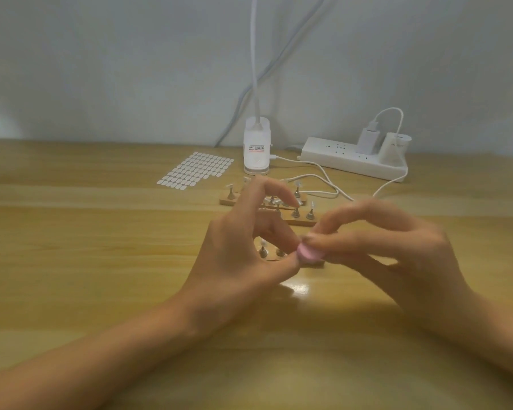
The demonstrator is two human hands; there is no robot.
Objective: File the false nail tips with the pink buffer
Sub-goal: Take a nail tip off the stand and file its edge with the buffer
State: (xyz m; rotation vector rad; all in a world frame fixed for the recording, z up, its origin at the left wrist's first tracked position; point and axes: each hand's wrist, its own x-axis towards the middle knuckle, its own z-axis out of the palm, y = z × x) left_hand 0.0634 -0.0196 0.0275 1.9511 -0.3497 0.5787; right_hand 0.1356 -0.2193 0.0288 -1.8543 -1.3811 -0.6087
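Two hands meet over the pink buffer, low above the wooden surface.

The right hand point(403, 250) pinches the pink buffer point(310, 253) between thumb and curled fingers, near the picture's centre. The left hand point(243, 255) closes thumb and a finger against the buffer's end at its 9 o'clock side, index finger arched above; whether a tip sits in that pinch I cannot tell, as it is blurred. More false nail tips point(312, 205) stand on small holders on wooden strips point(301, 222) at 12 o'clock from the buffer, partly hidden by the fingers. On the surface point(101, 261), a sheet of white tabs point(197, 170) lies at 11 o'clock, a white lamp base point(256, 149) at 12, and a power strip point(347, 158) at 1.
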